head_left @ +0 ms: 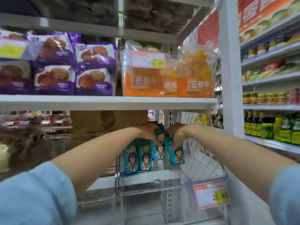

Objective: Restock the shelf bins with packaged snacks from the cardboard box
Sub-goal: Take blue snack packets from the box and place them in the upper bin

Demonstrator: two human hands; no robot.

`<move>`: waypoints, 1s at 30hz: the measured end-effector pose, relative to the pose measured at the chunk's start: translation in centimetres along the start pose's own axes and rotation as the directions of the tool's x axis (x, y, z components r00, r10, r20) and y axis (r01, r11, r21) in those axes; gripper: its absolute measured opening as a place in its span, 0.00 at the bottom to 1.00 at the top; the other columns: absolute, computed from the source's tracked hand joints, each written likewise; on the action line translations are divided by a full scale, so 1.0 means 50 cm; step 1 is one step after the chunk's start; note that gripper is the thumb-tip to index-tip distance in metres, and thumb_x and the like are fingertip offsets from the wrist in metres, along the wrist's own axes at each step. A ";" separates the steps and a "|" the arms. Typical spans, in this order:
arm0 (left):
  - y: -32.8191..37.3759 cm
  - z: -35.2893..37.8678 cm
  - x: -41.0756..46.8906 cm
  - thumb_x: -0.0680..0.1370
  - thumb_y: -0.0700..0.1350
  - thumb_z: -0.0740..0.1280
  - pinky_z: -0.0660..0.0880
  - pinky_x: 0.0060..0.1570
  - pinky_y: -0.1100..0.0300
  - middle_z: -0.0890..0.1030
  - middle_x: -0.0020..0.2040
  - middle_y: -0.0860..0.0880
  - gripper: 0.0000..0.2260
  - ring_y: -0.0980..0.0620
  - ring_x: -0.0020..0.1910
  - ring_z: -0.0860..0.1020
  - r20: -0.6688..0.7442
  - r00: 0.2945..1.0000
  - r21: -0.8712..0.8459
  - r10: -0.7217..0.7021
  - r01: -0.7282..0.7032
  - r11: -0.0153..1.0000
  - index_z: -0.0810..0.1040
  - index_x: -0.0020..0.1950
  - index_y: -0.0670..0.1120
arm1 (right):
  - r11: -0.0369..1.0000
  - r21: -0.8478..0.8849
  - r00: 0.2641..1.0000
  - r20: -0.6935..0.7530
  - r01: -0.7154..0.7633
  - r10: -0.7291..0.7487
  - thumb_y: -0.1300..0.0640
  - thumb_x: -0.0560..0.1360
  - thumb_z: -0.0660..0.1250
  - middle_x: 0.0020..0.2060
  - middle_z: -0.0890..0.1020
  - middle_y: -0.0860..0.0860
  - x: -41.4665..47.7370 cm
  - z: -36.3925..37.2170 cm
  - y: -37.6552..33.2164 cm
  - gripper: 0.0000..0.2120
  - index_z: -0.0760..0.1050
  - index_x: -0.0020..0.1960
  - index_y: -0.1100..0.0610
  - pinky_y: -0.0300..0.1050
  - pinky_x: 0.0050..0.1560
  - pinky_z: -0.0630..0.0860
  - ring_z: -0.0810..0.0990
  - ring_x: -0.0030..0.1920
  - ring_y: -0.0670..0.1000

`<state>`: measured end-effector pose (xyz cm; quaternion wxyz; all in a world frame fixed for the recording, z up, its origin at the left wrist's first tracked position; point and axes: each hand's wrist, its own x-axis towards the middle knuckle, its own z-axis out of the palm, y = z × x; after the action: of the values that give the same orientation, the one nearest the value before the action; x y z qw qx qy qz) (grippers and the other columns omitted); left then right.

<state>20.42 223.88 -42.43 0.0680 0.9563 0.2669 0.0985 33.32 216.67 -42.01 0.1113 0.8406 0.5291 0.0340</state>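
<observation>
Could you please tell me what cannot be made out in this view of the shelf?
Head view:
- Cardboard box: top hidden by the shelf board, contents unseen.
- Left hand and right hand: fingertips partly hidden among the teal packets.
- Price tag on the clear bin: print blurred.
- Top-shelf dark bags: blurred, cut by the top edge.

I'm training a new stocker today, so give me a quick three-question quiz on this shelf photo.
1. True or false: the left hand and right hand each grip a teal pack.
2. Which sit on the shelf right above the bin? A purple packs, B orange packs, C jars.
3. Fill in: the bin's price tag is at its front ____.
Key: 1 true; 2 B; 3 right.
</observation>
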 end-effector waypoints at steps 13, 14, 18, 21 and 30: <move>-0.003 0.059 0.048 0.77 0.53 0.65 0.71 0.42 0.59 0.75 0.53 0.47 0.22 0.48 0.47 0.75 0.078 0.995 0.393 0.067 -0.092 0.915 0.69 0.65 0.42 | 0.975 -0.212 0.985 -0.142 0.064 -0.095 0.52 0.74 0.67 0.60 0.76 0.52 0.053 0.071 -0.004 0.22 0.69 0.67 0.51 0.44 0.54 0.76 0.76 0.56 0.53; -0.003 0.059 0.047 0.78 0.54 0.63 0.70 0.42 0.58 0.74 0.50 0.47 0.18 0.48 0.45 0.74 0.101 0.993 0.422 0.065 -0.102 0.901 0.71 0.60 0.42 | 0.970 -0.233 0.981 -0.161 0.069 -0.109 0.52 0.75 0.66 0.59 0.77 0.52 0.050 0.072 -0.005 0.20 0.70 0.66 0.52 0.44 0.54 0.77 0.77 0.55 0.53; -0.003 0.062 0.038 0.79 0.51 0.62 0.70 0.47 0.58 0.75 0.52 0.46 0.17 0.47 0.49 0.75 0.132 0.990 0.479 0.057 -0.114 0.870 0.71 0.62 0.41 | 0.965 -0.254 0.988 -0.123 0.063 -0.097 0.47 0.70 0.73 0.65 0.73 0.53 0.021 0.075 -0.005 0.36 0.62 0.72 0.53 0.46 0.60 0.74 0.74 0.62 0.55; 0.001 0.063 0.040 0.78 0.52 0.63 0.69 0.39 0.59 0.73 0.43 0.49 0.15 0.50 0.41 0.72 0.077 0.994 0.548 0.081 -0.110 0.829 0.72 0.56 0.42 | 0.929 -0.369 0.975 -0.189 0.038 -0.115 0.47 0.72 0.71 0.63 0.75 0.54 0.003 0.077 -0.010 0.35 0.60 0.73 0.55 0.45 0.61 0.72 0.74 0.61 0.54; 0.001 0.066 0.042 0.80 0.53 0.59 0.71 0.41 0.57 0.77 0.53 0.45 0.16 0.49 0.43 0.73 0.060 0.992 0.649 0.111 -0.123 0.751 0.70 0.60 0.43 | 0.906 -0.422 0.937 -0.302 0.033 -0.175 0.53 0.76 0.65 0.63 0.75 0.53 0.021 0.078 -0.004 0.30 0.57 0.74 0.53 0.50 0.68 0.62 0.72 0.64 0.55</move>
<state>22.94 224.68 -45.32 -0.2724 0.9359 0.2235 -0.0048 34.28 217.12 -45.94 0.1960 0.7506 0.5658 0.2794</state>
